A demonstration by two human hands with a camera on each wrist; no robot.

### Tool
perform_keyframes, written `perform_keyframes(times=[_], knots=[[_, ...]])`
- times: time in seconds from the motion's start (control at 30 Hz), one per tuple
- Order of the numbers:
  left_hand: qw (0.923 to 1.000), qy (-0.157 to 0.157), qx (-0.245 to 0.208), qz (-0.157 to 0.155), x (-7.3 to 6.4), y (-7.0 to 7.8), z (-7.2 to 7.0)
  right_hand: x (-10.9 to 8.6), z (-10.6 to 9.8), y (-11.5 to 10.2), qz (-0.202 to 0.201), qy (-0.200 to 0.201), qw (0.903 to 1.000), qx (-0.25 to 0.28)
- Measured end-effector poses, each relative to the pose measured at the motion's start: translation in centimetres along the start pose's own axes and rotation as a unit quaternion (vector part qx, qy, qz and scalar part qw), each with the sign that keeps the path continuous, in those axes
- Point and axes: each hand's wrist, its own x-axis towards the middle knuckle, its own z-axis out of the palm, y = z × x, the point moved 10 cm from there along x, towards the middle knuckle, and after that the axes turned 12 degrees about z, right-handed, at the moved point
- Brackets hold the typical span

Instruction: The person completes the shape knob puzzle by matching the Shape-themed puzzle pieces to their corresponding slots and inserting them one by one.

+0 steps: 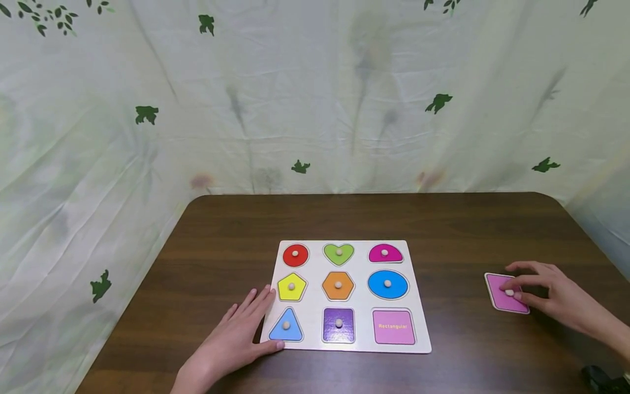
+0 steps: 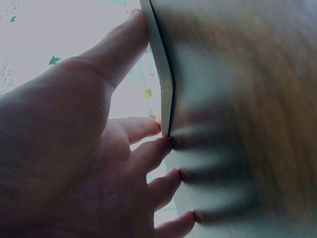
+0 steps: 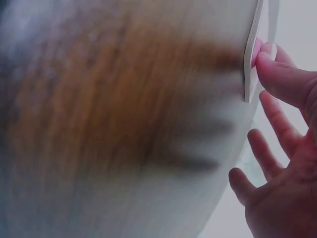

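Note:
A white puzzle board (image 1: 363, 298) lies on the table, with knobbed shapes in its recesses. Its lower-right recess (image 1: 394, 335) shows a pink floor lettered "Rectangular". My left hand (image 1: 237, 339) lies along the board's left edge, fingers extended and the thumb at the near corner; the left wrist view shows fingertips right at the board's side. Off to the right, my right hand (image 1: 556, 295) pinches the white knob of a pink rectangular puzzle piece (image 1: 498, 283) between thumb and index finger. In the right wrist view, the piece's pale edge (image 3: 247, 74) shows beside the thumb, the other fingers spread.
On the board sit a red circle (image 1: 290, 259), green heart (image 1: 332, 250), magenta half-circle (image 1: 376, 253), yellow pentagon, orange hexagon, blue oval, blue triangle and purple square. The dark wooden table (image 1: 236, 230) ends at a white leaf-patterned curtain (image 1: 320, 109). A dark object (image 1: 596, 378) shows at lower right.

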Motion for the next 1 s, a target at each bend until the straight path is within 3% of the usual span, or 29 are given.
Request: perform_keyframes(times=[0.2, 0.6, 0.83, 1.0], knots=[[1.0, -0.002, -0.001, -0.004, 0.0, -0.1, 0.1, 0.1, 0.4, -0.7, -0.02, -0.002, 0.9998, -0.002], [1.0, -0.001, -0.001, -0.003, 0.0, 0.0, 0.0, 0.2, 0.5, -2.0, -0.005, 0.006, 0.9999, 0.011], [1.0, -0.002, -0.004, -0.003, -0.1, 0.0, 0.1, 0.5, 0.3, -4.0, -0.036, 0.015, 0.9984, 0.042], [1.0, -0.001, -0.001, -0.002, 0.0, 0.0, 0.0, 0.9, 0.3, -5.1, -0.033, 0.017, 0.9981, 0.049]])
